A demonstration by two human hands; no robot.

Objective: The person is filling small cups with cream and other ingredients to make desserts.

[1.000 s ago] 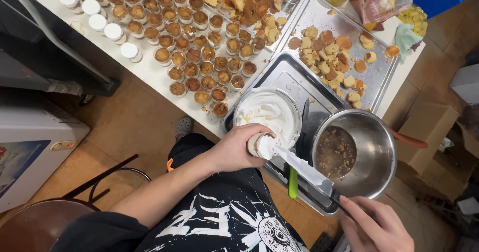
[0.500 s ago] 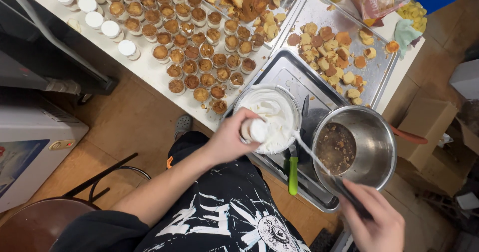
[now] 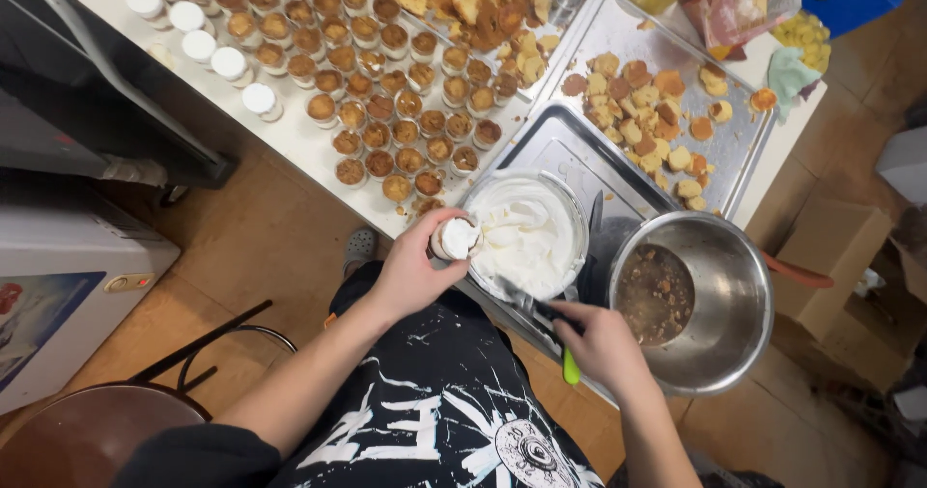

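My left hand (image 3: 413, 268) grips a small cup (image 3: 456, 239) topped with white cream, held at the near rim of a bowl of whipped cream (image 3: 533, 232). My right hand (image 3: 601, 341) holds a flat metal spatula (image 3: 529, 306) whose blade reaches into the near side of the cream bowl. A green-handled tool (image 3: 571, 367) pokes out under that hand. To the right stands a steel bowl (image 3: 719, 300) holding brown liquid with crumbs.
Several rows of small filled cups (image 3: 386, 92) cover the white table, with white-topped ones (image 3: 208, 49) at the left. A metal tray (image 3: 666, 63) holds biscuit pieces. A white appliance (image 3: 58, 295) and a brown stool (image 3: 92, 435) stand on the floor at left.
My left hand brought the cup from over the tray up to the cream bowl's rim. My right hand moved left from beside the steel bowl and put the spatula into the cream.
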